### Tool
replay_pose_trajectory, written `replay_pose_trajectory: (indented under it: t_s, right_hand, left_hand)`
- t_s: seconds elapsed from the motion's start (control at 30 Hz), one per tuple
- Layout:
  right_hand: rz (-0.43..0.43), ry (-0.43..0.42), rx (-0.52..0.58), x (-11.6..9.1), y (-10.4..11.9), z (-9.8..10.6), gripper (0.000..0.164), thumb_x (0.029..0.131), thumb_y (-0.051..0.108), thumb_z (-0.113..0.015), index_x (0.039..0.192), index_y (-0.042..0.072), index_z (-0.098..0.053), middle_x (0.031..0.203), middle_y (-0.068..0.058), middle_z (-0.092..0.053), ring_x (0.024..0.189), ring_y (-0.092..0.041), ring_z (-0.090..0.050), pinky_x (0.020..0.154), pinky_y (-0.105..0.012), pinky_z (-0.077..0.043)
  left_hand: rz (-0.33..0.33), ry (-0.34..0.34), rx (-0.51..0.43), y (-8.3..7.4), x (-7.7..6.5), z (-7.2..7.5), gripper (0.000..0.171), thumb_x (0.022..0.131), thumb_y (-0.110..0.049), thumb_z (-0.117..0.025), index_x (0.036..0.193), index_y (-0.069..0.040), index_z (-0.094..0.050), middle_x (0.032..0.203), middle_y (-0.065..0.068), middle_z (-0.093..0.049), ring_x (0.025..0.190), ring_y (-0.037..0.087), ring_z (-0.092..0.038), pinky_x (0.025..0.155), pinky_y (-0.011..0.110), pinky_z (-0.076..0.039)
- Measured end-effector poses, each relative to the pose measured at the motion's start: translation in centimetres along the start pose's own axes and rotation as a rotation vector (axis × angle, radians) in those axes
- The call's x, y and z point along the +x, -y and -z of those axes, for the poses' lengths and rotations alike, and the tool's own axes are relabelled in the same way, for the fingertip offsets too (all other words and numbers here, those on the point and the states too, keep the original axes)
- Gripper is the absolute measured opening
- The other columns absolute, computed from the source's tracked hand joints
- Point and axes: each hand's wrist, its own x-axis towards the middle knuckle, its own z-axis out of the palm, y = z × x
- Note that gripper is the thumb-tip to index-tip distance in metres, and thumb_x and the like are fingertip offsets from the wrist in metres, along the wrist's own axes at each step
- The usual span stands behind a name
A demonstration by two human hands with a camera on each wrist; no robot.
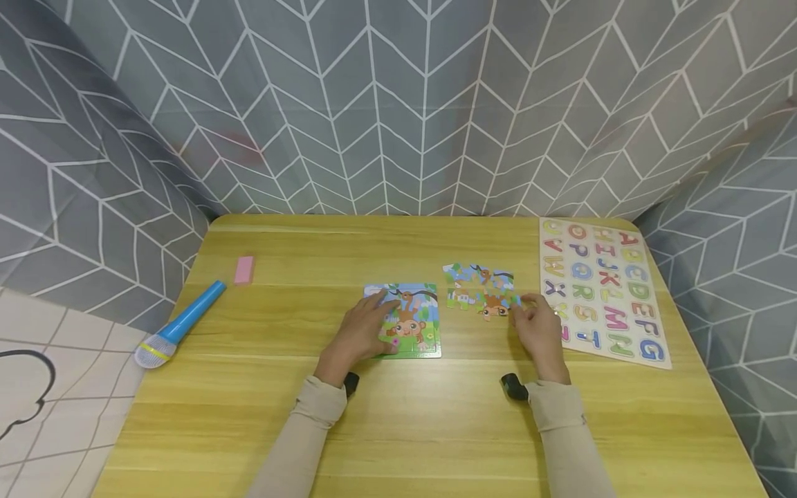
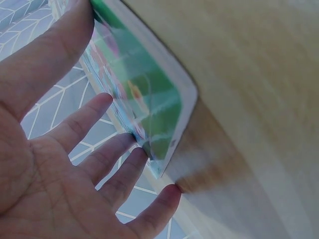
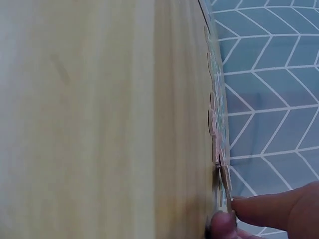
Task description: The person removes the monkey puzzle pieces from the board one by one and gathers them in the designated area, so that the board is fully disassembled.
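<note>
A square jigsaw puzzle board point(image 1: 425, 346) with a monkey and bird picture lies near the middle of the table. My left hand point(image 1: 359, 332) spreads over its left side, fingers fairly straight. In the left wrist view the thumb touches the board's edge, and the other fingertips point(image 2: 104, 99) lie along its side. To the right is a loose group of jigsaw pieces point(image 1: 462, 297), partly fitted together. At this group's right edge my right hand point(image 1: 543, 333) pinches a jigsaw piece point(image 3: 226, 180) between thumb and finger. That piece is tilted up from the table.
An alphabet board point(image 1: 598, 297) with coloured letters lies to the right of my right hand. Over on the left are a blue toy microphone point(image 1: 189, 318) and a pink block point(image 1: 244, 270). A patterned grey curtain point(image 1: 398, 104) hangs behind the wooden table point(image 1: 436, 429).
</note>
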Motion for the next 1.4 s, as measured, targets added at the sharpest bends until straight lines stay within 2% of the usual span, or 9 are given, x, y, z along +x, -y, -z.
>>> replay_pose_trajectory:
  t_s: [0.13,0.4,0.6,0.87,1.03,1.23,1.4]
  right_hand:
    - [0.008,0.006,-0.048,0.0,0.2,0.0,0.046,0.103,0.024,-0.053,0.138,-0.006,-0.05,0.071,-0.005,-0.06,0.052,-0.013,-0.049,0.05,-0.026,-0.04]
    - [0.024,0.008,-0.083,-0.1,0.2,0.0,0.046,0.102,0.026,-0.052,0.137,-0.005,-0.051,0.084,-0.016,-0.068,0.058,-0.016,-0.055,0.053,-0.027,-0.042]
    - [0.029,0.007,-0.084,-0.1,0.0,0.0,0.046,0.102,0.026,-0.054,0.136,-0.004,-0.052,0.092,-0.019,-0.069,0.064,-0.018,-0.058,0.057,-0.026,-0.043]
    - [0.027,0.023,-0.069,-0.3,-0.1,0.1,0.048,0.102,0.027,-0.055,0.137,-0.005,-0.052,0.091,-0.019,-0.069,0.065,-0.017,-0.057,0.057,-0.026,-0.044]
    - [0.037,0.02,-0.065,-0.6,0.1,0.2,0.048,0.102,0.027,-0.055,0.137,-0.005,-0.051,0.092,-0.02,-0.07,0.064,-0.016,-0.057,0.056,-0.026,-0.044]
    - [0.091,0.031,-0.062,-1.5,1.0,0.0,0.045,0.101,0.025,-0.055,0.136,-0.005,-0.052,0.096,-0.024,-0.07,0.06,-0.016,-0.058,0.053,-0.024,-0.047]
    - [0.138,0.032,-0.05,-2.3,1.8,-0.7,0.041,0.102,0.025,-0.056,0.131,-0.004,-0.057,0.096,-0.026,-0.07,0.06,-0.018,-0.06,0.051,-0.024,-0.047]
  left_hand:
    - [0.002,-0.001,-0.005,0.1,0.0,-0.1,0.089,0.075,-0.025,-0.089,0.151,-0.015,-0.046,0.168,0.013,-0.022,0.154,0.041,-0.023,0.123,0.064,-0.022]
    - [0.0,-0.002,0.003,0.1,0.0,0.0,0.088,0.075,-0.025,-0.089,0.151,-0.015,-0.046,0.168,0.013,-0.023,0.153,0.04,-0.024,0.122,0.063,-0.024]
    - [-0.012,-0.003,-0.005,0.2,0.0,-0.1,0.088,0.076,-0.026,-0.089,0.151,-0.014,-0.046,0.167,0.014,-0.023,0.153,0.041,-0.024,0.122,0.064,-0.023]
    - [-0.034,-0.029,-0.079,0.7,-0.6,-0.1,0.083,0.078,-0.025,-0.087,0.15,-0.014,-0.047,0.167,0.015,-0.024,0.154,0.042,-0.022,0.122,0.064,-0.025]
    - [-0.032,-0.049,-0.094,0.7,-1.4,0.3,0.084,0.077,-0.019,-0.088,0.15,-0.014,-0.047,0.164,0.015,-0.032,0.151,0.041,-0.028,0.12,0.061,-0.031]
    - [-0.04,-0.075,-0.02,0.8,-2.1,0.3,0.08,0.075,-0.017,-0.089,0.146,-0.011,-0.052,0.15,0.017,-0.048,0.14,0.039,-0.042,0.113,0.058,-0.04]
    - [-0.037,-0.098,0.005,1.0,-2.3,0.0,0.082,0.07,-0.014,-0.092,0.143,-0.01,-0.055,0.147,0.017,-0.05,0.138,0.039,-0.044,0.112,0.059,-0.042]
